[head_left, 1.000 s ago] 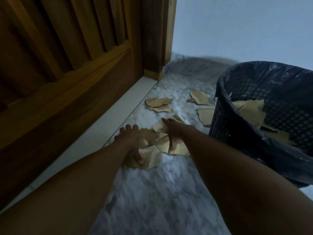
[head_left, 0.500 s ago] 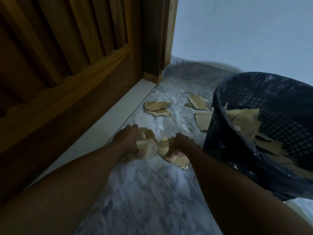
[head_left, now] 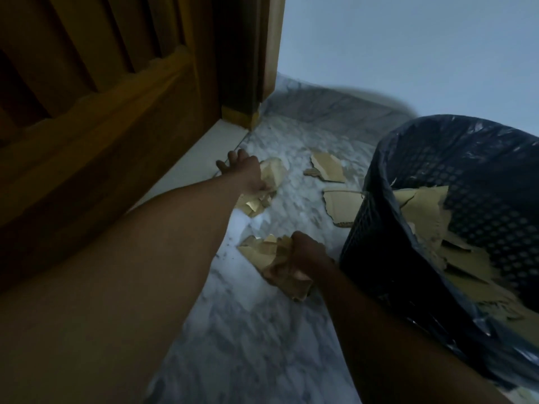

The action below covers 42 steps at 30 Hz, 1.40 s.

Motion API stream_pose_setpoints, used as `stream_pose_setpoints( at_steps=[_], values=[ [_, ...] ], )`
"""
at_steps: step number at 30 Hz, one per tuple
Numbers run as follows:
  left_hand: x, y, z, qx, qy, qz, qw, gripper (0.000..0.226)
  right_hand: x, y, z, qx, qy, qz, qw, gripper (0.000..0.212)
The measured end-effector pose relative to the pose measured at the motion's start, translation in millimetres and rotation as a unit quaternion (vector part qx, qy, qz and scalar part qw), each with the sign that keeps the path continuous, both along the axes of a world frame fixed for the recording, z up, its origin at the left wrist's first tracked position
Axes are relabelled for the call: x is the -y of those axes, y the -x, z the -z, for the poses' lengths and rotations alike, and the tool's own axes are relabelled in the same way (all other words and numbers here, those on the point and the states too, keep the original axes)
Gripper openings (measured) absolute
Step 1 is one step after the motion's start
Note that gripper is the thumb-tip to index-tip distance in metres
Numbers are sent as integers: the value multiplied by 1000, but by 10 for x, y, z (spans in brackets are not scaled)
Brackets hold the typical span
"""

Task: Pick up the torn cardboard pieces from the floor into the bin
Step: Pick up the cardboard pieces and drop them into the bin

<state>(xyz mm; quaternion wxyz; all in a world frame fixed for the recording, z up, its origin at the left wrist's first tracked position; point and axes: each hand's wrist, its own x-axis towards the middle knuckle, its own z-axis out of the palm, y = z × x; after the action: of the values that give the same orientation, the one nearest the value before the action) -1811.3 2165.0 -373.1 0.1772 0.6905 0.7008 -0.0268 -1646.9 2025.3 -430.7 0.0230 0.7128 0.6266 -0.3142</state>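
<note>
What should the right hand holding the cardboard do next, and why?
Probably swing the right hand over the bin and drop its cardboard pieces in. Its grip looks full, and the bin stands right beside it.

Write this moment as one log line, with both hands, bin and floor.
left hand: on cardboard pieces, grip unclear | right hand: grips cardboard wad | bin: partly filled | floor: loose pieces beside bin

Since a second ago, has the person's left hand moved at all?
Yes. The left hand has gone forward, closer to the wooden door post, along the white sill, and now reaches the cardboard pieces lying farther on.
</note>
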Motion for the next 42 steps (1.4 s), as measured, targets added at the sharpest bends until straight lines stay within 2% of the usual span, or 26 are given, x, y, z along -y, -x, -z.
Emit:
stream_pose_setpoints(
  at_steps=[3, 8, 10, 12, 15, 17, 20, 23, 25, 28, 30, 32, 34, 37, 39, 40, 42],
  values=[
    [-50, 58, 54, -15, 39, 9, 999, 80, -45, 8, 39, -5, 22, 13, 1000, 8],
    [108, 131, -88, 4, 51, -3, 999, 87, -36, 41, -28, -11, 31, 33, 999, 23],
    [225, 175, -60, 8, 28, -6, 1000, 75, 8, 36, -136, -20, 26, 37, 999, 23],
    [439, 305, -55, 12, 19, -35, 999, 62, 54, 83, -185, -31, 33, 43, 998, 39],
    [796, 497, -94, -23, 13, -79, 997, 58, 31, 94, -179, -18, 4, 60, 998, 32],
    [1094, 595, -87, -19, 20, -94, 995, 55, 74, 125, -219, -21, 3, 66, 998, 35],
    [1601, 665, -102, -5, 21, -93, 995, 52, 266, 200, -394, -30, 22, 64, 997, 70],
    [2182, 636, -190, -45, -6, -65, 997, 41, 619, 222, -467, -47, 28, 81, 995, 104],
    [2546, 635, -277, -91, -24, -22, 995, 38, 977, 248, -518, -38, 45, 70, 996, 116],
    [2992, 686, -414, -169, -51, 86, 981, 36, 1706, 283, -655, -64, 21, 84, 994, 90],
    [3171, 752, -535, -208, -59, 140, 966, 33, 2211, 273, -736, -71, 18, 115, 991, 84],
    [3250, 858, -670, -224, -64, 142, 962, 33, 2629, 264, -800, -59, 4, 113, 992, 78],
    [3255, 925, -780, -232, -92, 127, 960, 34, 2950, 240, -900, -47, -21, 70, 996, 73],
    [3193, 742, -1056, -172, -83, 95, 977, 35, 3165, 177, -1182, -32, -83, -26, 996, 51],
    [3088, 516, -1288, -113, -84, 70, 988, 41, 3081, 127, -1463, -23, -141, -37, 989, 42],
    [2998, 396, -1404, -65, -110, 47, 991, 42, 2986, 96, -1657, -28, -182, -35, 982, 40],
    [2810, 144, -1645, 90, -163, -36, 982, 51, 2785, -21, -2153, -52, -270, -33, 961, 38]
  ],
)
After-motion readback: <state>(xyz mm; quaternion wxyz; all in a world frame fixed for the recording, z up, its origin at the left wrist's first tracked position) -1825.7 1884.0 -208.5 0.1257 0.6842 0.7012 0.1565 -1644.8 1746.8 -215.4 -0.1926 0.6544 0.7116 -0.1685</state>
